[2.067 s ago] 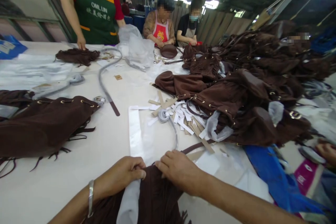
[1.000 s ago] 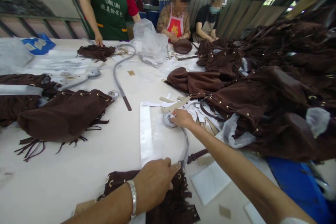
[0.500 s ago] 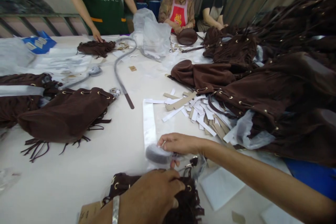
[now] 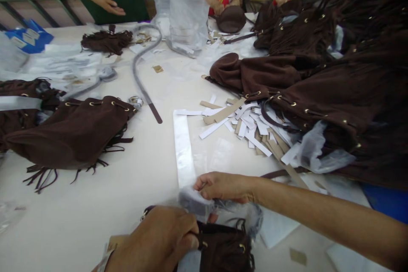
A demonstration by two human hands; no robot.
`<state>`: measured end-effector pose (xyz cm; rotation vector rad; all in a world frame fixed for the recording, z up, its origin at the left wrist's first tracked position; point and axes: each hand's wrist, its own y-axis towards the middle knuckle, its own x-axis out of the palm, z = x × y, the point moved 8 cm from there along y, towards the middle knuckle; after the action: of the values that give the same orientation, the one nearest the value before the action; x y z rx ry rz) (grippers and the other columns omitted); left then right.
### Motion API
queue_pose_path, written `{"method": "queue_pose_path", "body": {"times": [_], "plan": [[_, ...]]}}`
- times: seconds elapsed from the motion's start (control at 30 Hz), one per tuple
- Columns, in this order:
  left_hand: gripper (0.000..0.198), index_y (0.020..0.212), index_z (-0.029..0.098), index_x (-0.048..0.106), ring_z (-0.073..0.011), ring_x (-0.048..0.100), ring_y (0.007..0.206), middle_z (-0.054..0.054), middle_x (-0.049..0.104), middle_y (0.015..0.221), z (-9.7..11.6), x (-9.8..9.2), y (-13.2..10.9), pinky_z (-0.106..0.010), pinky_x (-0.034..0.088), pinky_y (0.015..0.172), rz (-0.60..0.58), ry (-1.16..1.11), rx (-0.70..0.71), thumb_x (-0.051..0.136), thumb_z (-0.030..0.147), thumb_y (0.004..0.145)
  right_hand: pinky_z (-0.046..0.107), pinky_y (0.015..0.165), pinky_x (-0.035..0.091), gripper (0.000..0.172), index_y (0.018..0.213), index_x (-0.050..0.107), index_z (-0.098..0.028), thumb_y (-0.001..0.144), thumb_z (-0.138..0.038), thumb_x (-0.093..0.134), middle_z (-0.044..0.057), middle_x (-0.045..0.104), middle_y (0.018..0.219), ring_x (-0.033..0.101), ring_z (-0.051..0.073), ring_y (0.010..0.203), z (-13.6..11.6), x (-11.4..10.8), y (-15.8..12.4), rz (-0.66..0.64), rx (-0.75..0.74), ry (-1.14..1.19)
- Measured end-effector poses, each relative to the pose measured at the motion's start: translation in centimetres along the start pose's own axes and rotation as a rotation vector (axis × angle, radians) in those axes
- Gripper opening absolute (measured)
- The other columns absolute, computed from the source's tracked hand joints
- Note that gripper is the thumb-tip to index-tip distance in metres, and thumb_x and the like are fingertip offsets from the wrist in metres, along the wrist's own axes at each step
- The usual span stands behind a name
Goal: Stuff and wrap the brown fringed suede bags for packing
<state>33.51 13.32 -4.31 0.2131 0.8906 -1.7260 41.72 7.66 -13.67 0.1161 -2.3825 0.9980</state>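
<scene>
At the near edge of the table lies a dark brown fringed drawstring bag [image 4: 223, 246] with gold eyelets. My left hand [image 4: 168, 231] is closed over its upper edge, fingers curled, with a pale strip [image 4: 189, 261] showing below the fingers. My right hand [image 4: 219, 187] pinches a greyish strap bundle wrapped in clear plastic [image 4: 194, 202], held just above the bag's mouth. More crumpled clear plastic [image 4: 255, 216] hangs under the right wrist. The right fingertips are partly hidden by the bundle. Ahead of it lies a flat white plastic strip [image 4: 183, 148].
Paper and card strips [image 4: 251, 127] are heaped ahead on the right, beside a large pile of brown bags [image 4: 318, 93]. Another brown bag [image 4: 73, 131] lies left. A grey-wrapped strap [image 4: 140, 76] curves across the table [image 4: 127, 204]. Co-workers sit or stand at the far side.
The view has tipped downward. My left hand has shifted left along the bag, and the bundle is now lower, nearer the bag's mouth. A co-worker's hand has lifted off the far-left fringed piece.
</scene>
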Motion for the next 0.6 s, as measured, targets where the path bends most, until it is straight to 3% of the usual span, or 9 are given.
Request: {"method": "queue_pose_path", "body": {"times": [0.13,0.3,0.4,0.53,0.6], "plan": [[0.018,0.091,0.029,0.063,-0.0135,0.063,0.074,0.005,0.068,0.082,0.1,-0.7,-1.2,-0.022,0.044,0.07,0.105,-0.059,0.109,0.046,0.034,0.094,0.02,0.052,0.043,0.037,0.099,0.055,-0.019,0.068,-0.028,0.073,-0.003,0.06,0.079,0.055,0.011,0.061,-0.1,0.0,-1.3,0.15,-0.038,-0.344],[0.017,0.086,0.027,0.062,-0.0139,0.062,0.074,0.003,0.065,0.078,-1.0,-0.9,-1.6,-0.021,0.046,0.068,0.259,-0.111,0.099,0.049,0.036,0.094,0.023,0.066,0.042,0.037,0.102,0.062,-0.021,0.069,-0.028,0.076,-0.001,0.063,0.089,0.057,0.014,0.078,-3.8,1.8,-3.4,0.239,-0.252,-0.906],[0.013,0.088,0.026,0.061,-0.0139,0.062,0.073,0.002,0.065,0.078,-0.7,-1.0,-1.7,-0.021,0.048,0.066,0.325,-0.114,0.145,0.05,0.033,0.093,0.021,0.071,0.043,0.032,0.104,0.063,-0.019,0.073,-0.016,0.069,-0.001,0.065,0.094,0.059,0.014,0.084,-4.1,3.3,-3.3,0.033,-0.3,-0.905],[0.012,0.085,0.025,0.059,-0.012,0.061,0.068,0.003,0.063,0.074,0.2,-1.9,-1.6,-0.02,0.048,0.063,0.381,-0.127,0.204,0.051,0.029,0.092,0.018,0.069,0.047,0.024,0.094,0.067,-0.017,0.073,-0.005,0.064,-0.004,0.067,0.083,0.062,0.011,0.077,-1.4,4.8,-2.0,-0.436,-0.062,-0.66],[0.015,0.082,0.025,0.059,-0.0112,0.059,0.064,0.004,0.061,0.07,0.4,-2.2,-1.5,-0.019,0.047,0.06,0.41,-0.151,0.21,0.049,0.029,0.093,0.018,0.063,0.048,0.02,0.086,0.069,-0.016,0.069,-0.006,0.069,-0.006,0.067,0.074,0.062,0.011,0.068,-0.8,5.1,-1.0,-0.521,0.027,-0.571]]}}
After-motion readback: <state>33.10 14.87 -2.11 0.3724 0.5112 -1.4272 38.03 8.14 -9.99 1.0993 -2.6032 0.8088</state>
